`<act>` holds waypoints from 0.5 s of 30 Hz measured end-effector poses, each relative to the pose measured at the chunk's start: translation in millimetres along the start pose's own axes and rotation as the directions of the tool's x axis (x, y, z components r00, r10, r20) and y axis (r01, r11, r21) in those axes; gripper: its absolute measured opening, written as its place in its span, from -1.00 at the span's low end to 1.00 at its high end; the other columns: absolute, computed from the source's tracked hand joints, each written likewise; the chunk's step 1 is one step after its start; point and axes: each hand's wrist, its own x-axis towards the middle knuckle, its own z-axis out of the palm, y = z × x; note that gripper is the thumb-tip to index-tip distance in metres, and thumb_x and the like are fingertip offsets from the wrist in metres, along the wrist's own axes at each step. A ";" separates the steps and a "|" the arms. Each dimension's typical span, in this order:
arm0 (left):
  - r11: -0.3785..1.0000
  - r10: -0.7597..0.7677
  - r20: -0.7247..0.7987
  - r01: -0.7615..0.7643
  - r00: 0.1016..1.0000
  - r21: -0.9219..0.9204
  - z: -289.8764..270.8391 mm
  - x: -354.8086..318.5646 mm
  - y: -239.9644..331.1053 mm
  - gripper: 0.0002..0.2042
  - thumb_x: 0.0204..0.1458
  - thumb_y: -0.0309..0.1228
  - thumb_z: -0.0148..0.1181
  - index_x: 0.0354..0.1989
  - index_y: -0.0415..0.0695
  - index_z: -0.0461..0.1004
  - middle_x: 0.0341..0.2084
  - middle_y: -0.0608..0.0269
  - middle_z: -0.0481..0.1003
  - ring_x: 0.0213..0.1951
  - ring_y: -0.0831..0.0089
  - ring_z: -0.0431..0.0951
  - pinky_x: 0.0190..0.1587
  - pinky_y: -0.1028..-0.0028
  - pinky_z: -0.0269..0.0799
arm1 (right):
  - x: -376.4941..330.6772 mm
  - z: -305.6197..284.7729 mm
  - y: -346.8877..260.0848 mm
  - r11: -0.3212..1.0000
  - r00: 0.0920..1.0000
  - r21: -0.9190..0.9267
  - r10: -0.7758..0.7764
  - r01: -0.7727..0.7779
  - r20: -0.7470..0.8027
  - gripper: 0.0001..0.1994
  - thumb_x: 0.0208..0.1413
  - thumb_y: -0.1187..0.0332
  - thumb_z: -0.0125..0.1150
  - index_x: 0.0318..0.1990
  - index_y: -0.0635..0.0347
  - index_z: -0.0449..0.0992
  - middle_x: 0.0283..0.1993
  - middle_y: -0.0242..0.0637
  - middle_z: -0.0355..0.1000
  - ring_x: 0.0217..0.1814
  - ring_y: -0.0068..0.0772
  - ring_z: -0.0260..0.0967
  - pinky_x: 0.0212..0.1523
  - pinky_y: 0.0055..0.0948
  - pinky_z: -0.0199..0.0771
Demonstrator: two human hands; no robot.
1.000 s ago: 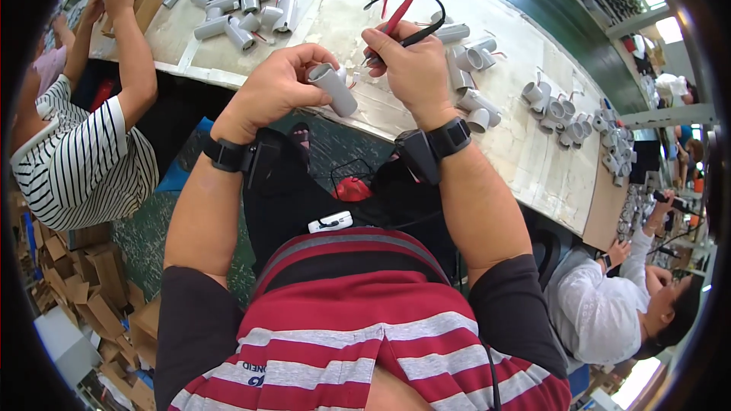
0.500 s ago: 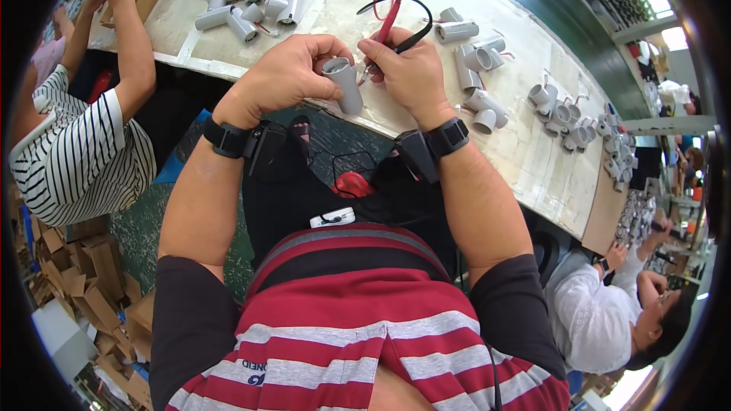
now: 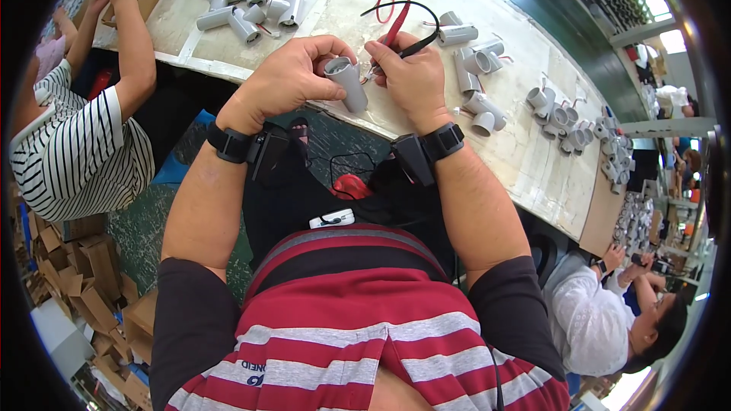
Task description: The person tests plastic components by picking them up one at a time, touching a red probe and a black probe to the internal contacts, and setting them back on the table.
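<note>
My left hand (image 3: 293, 78) grips a grey plastic tube fitting (image 3: 347, 82), its open end turned up toward me. My right hand (image 3: 411, 76) pinches a thin black probe with red and black leads (image 3: 396, 17) that loop back over the bench. The probe tip sits at the side of the tube, between both hands. Both hands hover at the near edge of the pale workbench (image 3: 426, 118). Each wrist carries a black strapped device.
Heaps of grey tube fittings lie at the far left (image 3: 245, 1) and along the right (image 3: 476, 80) of the bench. A person in a striped shirt (image 3: 72, 148) works at my left, another in white (image 3: 590, 316) at lower right. Cardboard boxes (image 3: 72, 278) stand on the floor left.
Both hands have drawn slightly closer to me and lifted the tube more upright; the probe tip has come in against the tube. The leads trail the same way.
</note>
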 end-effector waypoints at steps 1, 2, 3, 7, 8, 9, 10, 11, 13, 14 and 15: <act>1.000 -0.004 -0.001 0.004 1.000 -0.017 1.5 -0.1 -1.9 -0.57 -0.01 -0.64 0.32 0.09 -0.18 0.51 -0.21 0.36 0.57 -0.20 0.65 0.57 -0.11 0.59 0.54 | -0.4 0.7 0.3 1.000 1.000 -0.003 -0.009 0.009 -0.005 -0.79 0.22 0.28 0.42 -0.27 0.27 0.65 -0.46 -0.41 0.54 -0.53 -0.68 0.42 -0.52 -0.62 0.43; 1.000 -0.001 0.000 0.001 1.000 -0.017 3.3 -0.3 -3.9 -0.57 -0.01 -0.64 0.32 0.09 -0.18 0.51 -0.21 0.36 0.57 -0.20 0.65 0.57 -0.11 0.59 0.54 | -0.8 0.9 0.5 1.000 1.000 -0.006 -0.019 0.019 -0.010 -0.79 0.22 0.27 0.42 -0.28 0.27 0.65 -0.46 -0.42 0.54 -0.53 -0.68 0.42 -0.52 -0.62 0.42; 0.998 0.028 -0.028 -0.029 0.999 -0.054 5.5 -1.0 -6.4 -0.55 0.01 -0.64 0.31 0.13 -0.17 0.49 -0.18 0.35 0.57 -0.17 0.64 0.57 -0.09 0.58 0.54 | -1.2 1.0 0.4 1.000 1.000 -0.007 -0.021 0.021 -0.011 -0.79 0.22 0.27 0.42 -0.28 0.27 0.65 -0.46 -0.42 0.54 -0.53 -0.68 0.42 -0.52 -0.62 0.42; 0.982 0.098 -0.130 -0.117 0.987 -0.147 14.3 0.1 -15.4 -0.48 0.04 -0.61 0.29 0.24 -0.14 0.44 -0.12 0.30 0.56 -0.14 0.60 0.56 -0.06 0.55 0.53 | -1.6 0.9 -0.9 0.999 1.000 -0.037 -0.024 0.023 -0.015 -0.79 0.22 0.28 0.42 -0.28 0.27 0.65 -0.46 -0.42 0.55 -0.53 -0.69 0.42 -0.52 -0.62 0.42; 0.976 0.109 -0.173 -0.139 0.979 -0.169 17.4 1.1 -17.5 -0.46 0.04 -0.59 0.29 0.27 -0.14 0.42 -0.12 0.27 0.55 -0.17 0.57 0.56 -0.07 0.53 0.52 | -1.8 0.9 -0.8 0.999 1.000 -0.040 -0.023 0.022 -0.017 -0.79 0.22 0.28 0.42 -0.28 0.27 0.65 -0.46 -0.42 0.55 -0.53 -0.69 0.42 -0.52 -0.62 0.42; 0.968 0.119 -0.216 -0.161 0.969 -0.190 20.0 1.8 -19.6 -0.44 0.04 -0.57 0.30 0.29 -0.14 0.40 -0.12 0.24 0.54 -0.20 0.54 0.56 -0.08 0.52 0.52 | -1.8 0.9 -1.0 0.999 1.000 -0.043 -0.021 0.020 -0.020 -0.79 0.22 0.28 0.42 -0.28 0.27 0.66 -0.47 -0.43 0.54 -0.54 -0.69 0.42 -0.52 -0.62 0.41; 0.968 0.120 -0.217 -0.162 0.969 -0.190 22.3 2.4 -21.6 -0.44 0.04 -0.57 0.30 0.29 -0.14 0.40 -0.12 0.24 0.54 -0.20 0.54 0.56 -0.08 0.52 0.52 | -1.9 1.1 -1.1 0.999 1.000 -0.046 -0.020 0.019 -0.022 -0.79 0.21 0.28 0.42 -0.27 0.27 0.66 -0.47 -0.43 0.54 -0.54 -0.69 0.42 -0.52 -0.62 0.41; 0.976 0.131 -0.242 -0.168 0.961 -0.136 24.5 3.0 -23.5 -0.43 0.05 -0.57 0.30 0.31 -0.14 0.38 -0.12 0.22 0.54 -0.19 0.53 0.57 -0.08 0.52 0.52 | -1.9 1.4 -1.3 0.999 1.000 -0.046 -0.022 0.021 -0.021 -0.79 0.21 0.28 0.42 -0.27 0.27 0.66 -0.47 -0.43 0.54 -0.54 -0.69 0.42 -0.52 -0.62 0.41; 0.985 0.158 -0.287 -0.173 0.945 -0.028 28.8 3.9 -27.1 -0.40 0.06 -0.57 0.30 0.34 -0.13 0.34 -0.11 0.18 0.53 -0.17 0.52 0.57 -0.07 0.51 0.52 | -2.6 1.7 -1.4 0.999 0.999 -0.048 -0.022 0.020 -0.026 -0.79 0.21 0.28 0.42 -0.27 0.27 0.66 -0.47 -0.43 0.55 -0.54 -0.69 0.42 -0.52 -0.62 0.41; 0.984 0.158 -0.288 -0.174 0.945 -0.028 31.3 3.8 -28.5 -0.40 0.06 -0.57 0.30 0.34 -0.13 0.34 -0.11 0.18 0.53 -0.17 0.52 0.57 -0.07 0.51 0.52 | -3.0 1.7 -1.3 0.999 0.999 -0.049 -0.021 0.019 -0.029 -0.79 0.21 0.28 0.42 -0.27 0.27 0.66 -0.47 -0.42 0.55 -0.53 -0.69 0.42 -0.52 -0.62 0.41; 0.983 0.164 -0.312 -0.183 0.936 -0.032 33.8 3.5 -29.7 -0.40 0.05 -0.58 0.31 0.33 -0.14 0.35 -0.12 0.18 0.53 -0.16 0.50 0.57 -0.07 0.50 0.53 | -3.2 2.1 -1.2 0.999 0.999 -0.050 -0.021 0.020 -0.029 -0.79 0.21 0.28 0.42 -0.27 0.27 0.66 -0.47 -0.42 0.55 -0.53 -0.69 0.42 -0.52 -0.62 0.41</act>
